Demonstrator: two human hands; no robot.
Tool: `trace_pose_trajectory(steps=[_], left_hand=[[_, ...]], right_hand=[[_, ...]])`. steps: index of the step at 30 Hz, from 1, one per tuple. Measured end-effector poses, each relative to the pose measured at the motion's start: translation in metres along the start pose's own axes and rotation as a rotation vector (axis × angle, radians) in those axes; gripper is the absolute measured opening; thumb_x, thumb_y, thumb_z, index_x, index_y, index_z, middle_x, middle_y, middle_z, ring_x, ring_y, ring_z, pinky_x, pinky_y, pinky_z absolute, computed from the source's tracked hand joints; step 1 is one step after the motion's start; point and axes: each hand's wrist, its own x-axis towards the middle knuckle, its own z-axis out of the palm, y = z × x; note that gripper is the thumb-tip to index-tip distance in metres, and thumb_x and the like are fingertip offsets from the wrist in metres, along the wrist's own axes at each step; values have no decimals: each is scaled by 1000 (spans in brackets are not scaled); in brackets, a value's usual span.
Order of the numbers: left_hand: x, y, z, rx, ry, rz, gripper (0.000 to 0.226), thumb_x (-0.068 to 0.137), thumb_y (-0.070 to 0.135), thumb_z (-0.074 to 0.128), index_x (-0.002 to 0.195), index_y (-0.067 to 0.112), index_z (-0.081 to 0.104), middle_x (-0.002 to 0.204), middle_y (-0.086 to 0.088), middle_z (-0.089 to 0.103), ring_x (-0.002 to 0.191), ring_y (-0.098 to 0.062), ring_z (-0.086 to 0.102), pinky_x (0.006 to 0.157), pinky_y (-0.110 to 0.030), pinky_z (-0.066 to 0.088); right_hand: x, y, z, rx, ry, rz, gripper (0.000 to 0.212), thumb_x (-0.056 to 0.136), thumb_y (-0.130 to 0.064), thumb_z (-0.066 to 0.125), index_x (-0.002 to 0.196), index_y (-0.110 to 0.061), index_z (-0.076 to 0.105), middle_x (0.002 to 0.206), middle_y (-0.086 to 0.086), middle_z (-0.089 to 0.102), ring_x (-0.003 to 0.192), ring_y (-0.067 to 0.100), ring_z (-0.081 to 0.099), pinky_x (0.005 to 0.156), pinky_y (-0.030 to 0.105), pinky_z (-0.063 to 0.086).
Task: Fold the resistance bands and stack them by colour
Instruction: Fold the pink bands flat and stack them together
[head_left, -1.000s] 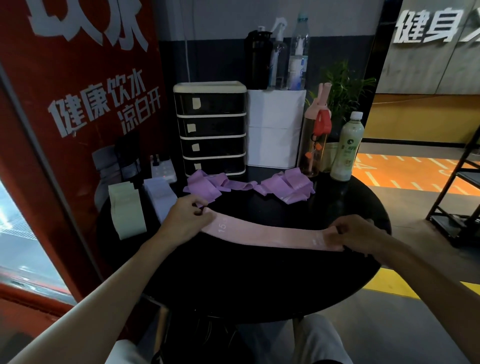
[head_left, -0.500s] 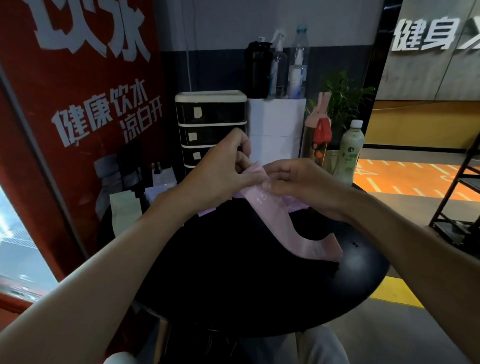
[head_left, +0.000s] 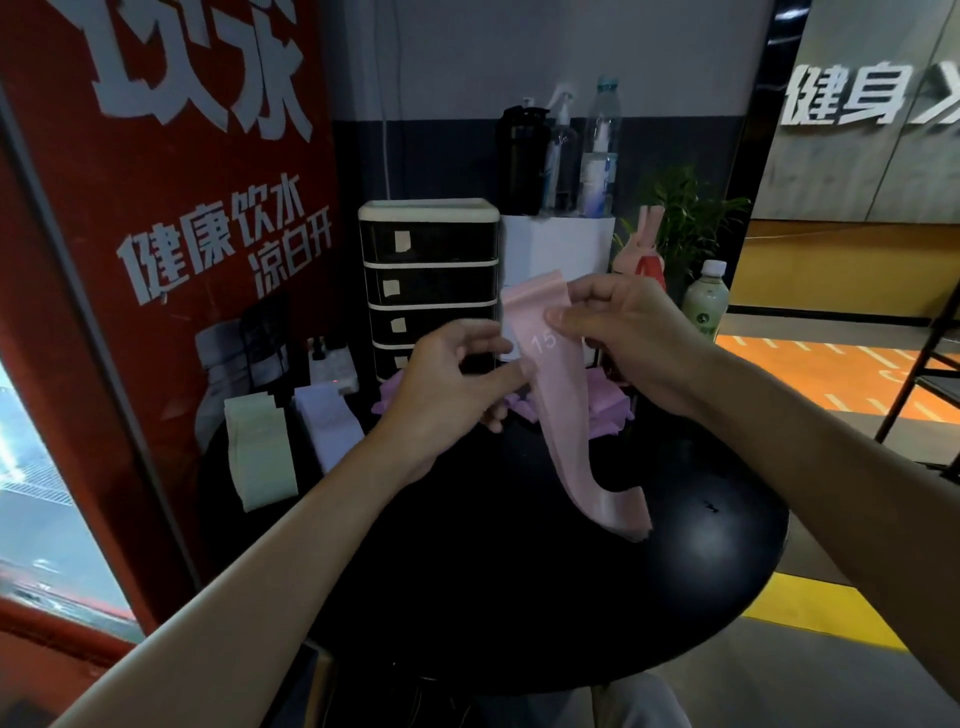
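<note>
While held aloft, both hands (head_left: 452, 384) (head_left: 634, 338) pinch the pink band (head_left: 563, 415).

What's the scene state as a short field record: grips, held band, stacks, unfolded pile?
left grip: pinches left edge of pink band, below the "15"
right grip: pinches band near its top, by the "15"
band pose: held up, hanging; lower end lies on table
folded: green stack and pale stack, side by side at table's left
unfolded: purple bands heaped behind the hands, in front of drawers
</note>
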Motion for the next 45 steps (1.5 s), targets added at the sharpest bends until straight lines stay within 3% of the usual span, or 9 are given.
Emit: trace_pose_trajectory(steps=[6, 9, 20, 26, 31, 35, 38, 41, 45], left_hand=[[-7, 4, 8, -212, -58, -204, 51, 94, 12, 64, 140, 1, 45, 111, -14, 71, 72, -31, 74, 45, -28, 54], [-9, 4, 9, -208, -63, -241, 35, 97, 12, 60, 130, 2, 55, 103, -14, 73, 75, -31, 75, 43, -27, 54], [10, -12, 0, -188, 41, -266, 21, 95, 16, 63, 105, -2, 67, 97, -20, 72, 94, -33, 73, 86, -55, 57], [20, -9, -11, -64, 78, -129, 18, 99, 20, 59, 99, 6, 70, 94, -15, 75, 91, -27, 74, 84, -46, 59], [-20, -36, 2, -122, 22, -279, 14, 99, 15, 56, 99, 6, 67, 95, -21, 74, 94, -34, 72, 87, -50, 58], [-64, -70, 14, -149, -60, -414, 17, 100, 17, 55, 98, 6, 67, 90, -15, 75, 86, -29, 75, 79, -42, 61], [-84, -82, 18, -157, -93, -472, 27, 99, 18, 57, 105, -7, 63, 97, -20, 71, 84, -33, 74, 72, -42, 62], [-92, -87, 17, -159, -127, -499, 37, 98, 20, 59, 106, -17, 58, 97, -24, 64, 83, -34, 74, 64, -39, 62], [-89, -82, 7, -44, -80, -482, 29, 98, 24, 60, 104, -4, 65, 84, -12, 67, 65, -26, 70, 46, -31, 54]], right_hand=[[19, -14, 0, 38, 60, 7, 22, 84, -22, 70, 100, -7, 72, 95, 9, 74, 89, 22, 61, 85, 42, 42], [27, -16, 2, 88, 97, 20, 15, 86, -17, 69, 97, -6, 72, 87, 3, 73, 88, 21, 60, 85, 40, 42], [42, -27, 21, 190, 134, 39, 5, 87, -15, 69, 91, -13, 71, 83, -1, 69, 79, 11, 58, 77, 32, 37], [42, -33, 20, 202, 150, 40, 2, 85, -17, 70, 86, -17, 68, 80, -4, 71, 78, 10, 61, 77, 31, 39], [16, -2, 22, 229, 120, 168, 5, 85, -10, 68, 81, -8, 65, 76, 5, 69, 78, 21, 59, 74, 38, 42], [-17, 41, 31, 267, 82, 382, 11, 79, -11, 71, 85, -2, 67, 80, 14, 68, 76, 27, 58, 70, 34, 50], [-30, 66, 39, 278, 98, 458, 40, 69, -16, 74, 103, 4, 67, 92, 17, 66, 85, 28, 56, 78, 40, 44], [-33, 83, 48, 288, 83, 519, 29, 79, -9, 69, 107, 1, 65, 91, 14, 66, 85, 28, 57, 79, 41, 42], [-32, 98, 60, 251, 47, 583, 20, 84, -8, 66, 102, -2, 69, 94, 13, 71, 89, 27, 61, 84, 41, 43]])
